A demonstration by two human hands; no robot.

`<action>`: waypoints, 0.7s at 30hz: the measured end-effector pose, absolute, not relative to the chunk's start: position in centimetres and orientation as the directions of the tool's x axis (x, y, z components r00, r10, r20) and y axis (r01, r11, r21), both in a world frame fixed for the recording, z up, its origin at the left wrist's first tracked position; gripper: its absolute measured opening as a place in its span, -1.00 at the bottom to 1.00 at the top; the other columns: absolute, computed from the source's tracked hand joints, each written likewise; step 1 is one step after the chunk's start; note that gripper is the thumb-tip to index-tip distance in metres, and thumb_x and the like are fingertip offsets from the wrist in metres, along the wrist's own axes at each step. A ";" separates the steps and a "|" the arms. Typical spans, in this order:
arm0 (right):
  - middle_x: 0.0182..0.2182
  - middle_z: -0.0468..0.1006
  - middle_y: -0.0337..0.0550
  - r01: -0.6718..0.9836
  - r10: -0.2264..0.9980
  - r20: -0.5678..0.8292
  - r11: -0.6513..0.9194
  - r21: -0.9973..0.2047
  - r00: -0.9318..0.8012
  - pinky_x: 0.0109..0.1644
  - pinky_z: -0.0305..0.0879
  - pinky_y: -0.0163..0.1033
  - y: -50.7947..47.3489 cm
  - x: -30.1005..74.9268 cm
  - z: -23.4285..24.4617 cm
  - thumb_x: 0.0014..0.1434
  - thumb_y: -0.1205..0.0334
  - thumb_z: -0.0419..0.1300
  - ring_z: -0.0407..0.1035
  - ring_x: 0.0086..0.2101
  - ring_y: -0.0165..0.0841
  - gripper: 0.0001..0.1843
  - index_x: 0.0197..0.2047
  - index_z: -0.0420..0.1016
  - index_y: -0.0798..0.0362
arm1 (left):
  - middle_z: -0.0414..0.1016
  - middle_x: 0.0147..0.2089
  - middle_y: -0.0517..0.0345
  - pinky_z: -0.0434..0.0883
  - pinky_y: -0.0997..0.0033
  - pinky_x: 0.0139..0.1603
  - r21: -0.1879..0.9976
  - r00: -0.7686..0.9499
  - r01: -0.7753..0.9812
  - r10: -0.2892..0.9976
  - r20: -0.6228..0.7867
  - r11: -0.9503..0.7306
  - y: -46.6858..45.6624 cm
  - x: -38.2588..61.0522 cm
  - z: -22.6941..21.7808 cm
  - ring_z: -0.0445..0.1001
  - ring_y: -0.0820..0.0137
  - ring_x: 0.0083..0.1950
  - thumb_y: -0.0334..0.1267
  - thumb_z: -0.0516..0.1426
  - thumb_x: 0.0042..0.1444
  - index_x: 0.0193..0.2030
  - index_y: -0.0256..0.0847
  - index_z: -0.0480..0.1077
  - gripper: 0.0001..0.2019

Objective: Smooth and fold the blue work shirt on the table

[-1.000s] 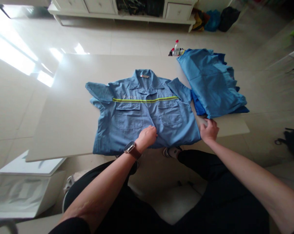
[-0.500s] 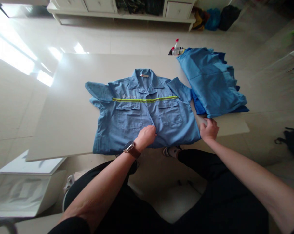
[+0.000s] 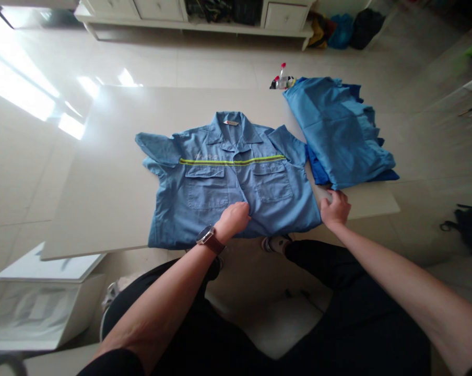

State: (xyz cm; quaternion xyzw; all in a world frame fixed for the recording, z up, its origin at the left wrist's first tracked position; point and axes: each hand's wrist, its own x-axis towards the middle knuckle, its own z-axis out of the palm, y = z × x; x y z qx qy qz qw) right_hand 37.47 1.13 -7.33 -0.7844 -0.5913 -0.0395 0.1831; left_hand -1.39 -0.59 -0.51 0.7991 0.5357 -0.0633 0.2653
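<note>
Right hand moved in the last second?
No. The right hand shows no clear shift against the table's near right corner, staying beside the shirt's lower right corner.

The head camera looks forward and steeply down over the table (image 3: 103,198) from above and just behind its near edge, with the blue shirt (image 3: 204,188) around mid-view. It sits close enough for the person's forearms (image 3: 161,297) to enter from below, yet takes in both near corners and, past the far edge, a white cabinet (image 3: 286,18).
</note>
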 end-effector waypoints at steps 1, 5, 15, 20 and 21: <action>0.07 0.57 0.25 0.942 0.913 0.277 -0.234 -0.242 0.299 0.11 0.24 0.16 1.1 37.5 -7.3 0.20 0.17 0.04 0.35 0.08 0.09 -0.54 0.08 0.55 0.12 | 0.62 -0.05 -0.13 0.48 0.30 0.09 0.356 0.420 0.890 0.820 -0.389 -0.287 -0.5 -1.4 -0.6 0.61 0.15 0.05 -0.22 0.15 0.37 -0.11 -0.27 0.54 -0.81; 0.07 0.57 0.25 0.942 0.915 0.276 -0.232 -0.243 0.296 0.11 0.24 0.15 1.1 37.6 -7.4 0.20 0.16 0.04 0.35 0.08 0.10 -0.54 0.08 0.55 0.13 | 0.62 -0.03 -0.14 0.49 0.30 0.09 0.361 0.430 0.885 0.810 -0.398 -0.293 -0.4 -1.5 -1.0 0.61 0.14 0.05 -0.20 0.15 0.36 -0.07 -0.28 0.52 -0.80; 0.05 0.58 0.25 0.941 0.913 0.275 -0.238 -0.242 0.301 0.11 0.23 0.14 1.2 37.6 -7.5 0.20 0.17 0.04 0.35 0.07 0.08 -0.54 0.08 0.55 0.13 | 0.62 0.02 -0.17 0.50 0.29 0.08 0.370 0.441 0.884 0.771 -0.460 -0.285 -0.1 -1.8 -1.1 0.61 0.10 0.12 -0.18 0.19 0.34 0.00 -0.27 0.51 -0.77; 0.05 0.58 0.25 0.943 0.914 0.282 -0.228 -0.242 0.293 0.11 0.23 0.13 1.2 37.6 -7.5 0.20 0.17 0.04 0.35 0.07 0.07 -0.54 0.08 0.55 0.13 | 0.62 0.05 -0.18 0.50 0.31 0.05 0.363 0.433 0.891 0.757 -0.490 -0.274 0.0 -1.8 -0.8 0.62 0.09 0.12 -0.16 0.19 0.34 0.00 -0.27 0.51 -0.77; 0.05 0.58 0.25 0.943 0.914 0.283 -0.226 -0.244 0.292 0.11 0.23 0.13 1.2 37.6 -7.5 0.20 0.17 0.04 0.35 0.07 0.07 -0.54 0.08 0.55 0.12 | 0.62 0.05 -0.18 0.49 0.32 0.04 0.364 0.431 0.891 0.754 -0.496 -0.271 0.0 -1.8 -0.7 0.62 0.10 0.12 -0.16 0.19 0.33 0.00 -0.26 0.51 -0.77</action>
